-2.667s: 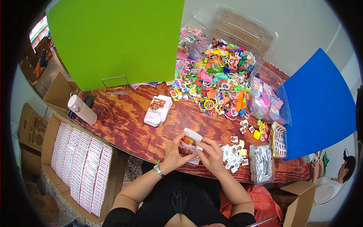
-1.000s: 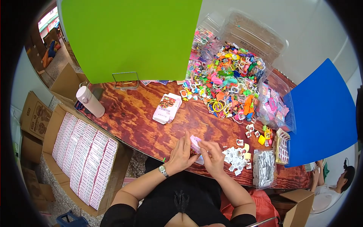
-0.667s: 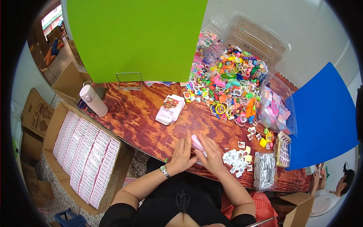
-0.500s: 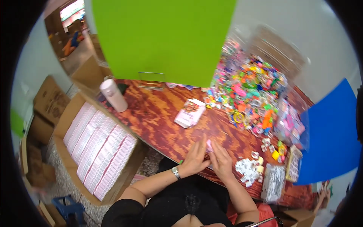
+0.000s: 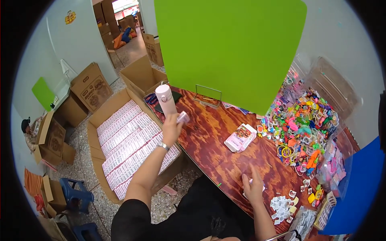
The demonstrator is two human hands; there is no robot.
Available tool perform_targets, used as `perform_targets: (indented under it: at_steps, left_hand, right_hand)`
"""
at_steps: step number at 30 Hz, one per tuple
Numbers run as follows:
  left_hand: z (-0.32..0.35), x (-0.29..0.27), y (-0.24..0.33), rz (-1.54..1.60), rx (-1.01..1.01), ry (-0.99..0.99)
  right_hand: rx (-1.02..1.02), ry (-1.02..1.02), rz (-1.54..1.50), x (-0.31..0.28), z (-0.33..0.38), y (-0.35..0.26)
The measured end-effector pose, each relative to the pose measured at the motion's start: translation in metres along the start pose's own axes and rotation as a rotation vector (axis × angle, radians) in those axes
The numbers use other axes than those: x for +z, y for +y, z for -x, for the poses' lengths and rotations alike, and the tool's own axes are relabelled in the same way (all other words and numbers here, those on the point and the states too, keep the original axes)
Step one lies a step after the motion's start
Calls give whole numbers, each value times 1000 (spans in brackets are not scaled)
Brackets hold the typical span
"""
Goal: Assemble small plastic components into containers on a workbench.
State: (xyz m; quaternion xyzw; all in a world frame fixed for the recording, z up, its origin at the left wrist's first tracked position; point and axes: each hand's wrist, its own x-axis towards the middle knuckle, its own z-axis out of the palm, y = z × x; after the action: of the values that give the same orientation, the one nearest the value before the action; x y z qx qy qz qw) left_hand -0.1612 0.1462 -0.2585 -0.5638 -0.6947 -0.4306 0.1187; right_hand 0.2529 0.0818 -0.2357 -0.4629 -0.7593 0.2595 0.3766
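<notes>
The left hand (image 5: 172,129) is raised past the counter's left edge, pinching a small pink packet (image 5: 183,117) over the open box of packed rows (image 5: 128,140) on the floor. The right hand (image 5: 253,185) lies flat on a clear sleeve (image 5: 262,187) — at the counter's (image 5: 209,136) near edge, well apart from the packet.

bottle (image 5: 166,99) left on table (image 5: 209,136), toy pile (image 5: 303,130) right

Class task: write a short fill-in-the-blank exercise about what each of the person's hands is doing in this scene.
1. The left hand holds a small packet above the open cardboard ____.
2. The right hand rests on the wooden ____.
3. The upright bottle near the table's edge is pale ____.

Missing words: box; table; pink
</notes>
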Motion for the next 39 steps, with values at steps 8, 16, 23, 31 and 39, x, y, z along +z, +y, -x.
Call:
perform_targets:
  at_steps: [8, 16, 23, 31, 39]
  left_hand:
    - [-23, 8, -46, -130, 4, -16]
    - [-23, -12, -21, -286, -50, -36]
    - [2, -18, 75, 18, 281, 75]
    - [73, 19, 168, 1316, -872, -1052]
    - [95, 42, 189, 1029, -460, -821]
  right_hand:
    - [-191, 3, 343, 50, -82, 52]
    - [-160, -118, 676, 75, -112, 60]
    - [-259, -52, 509, 62, -85, 54]
    - [-848, 57, 519, 20, -40, -5]
    - [-986, -118, 473, 11, -4, -8]
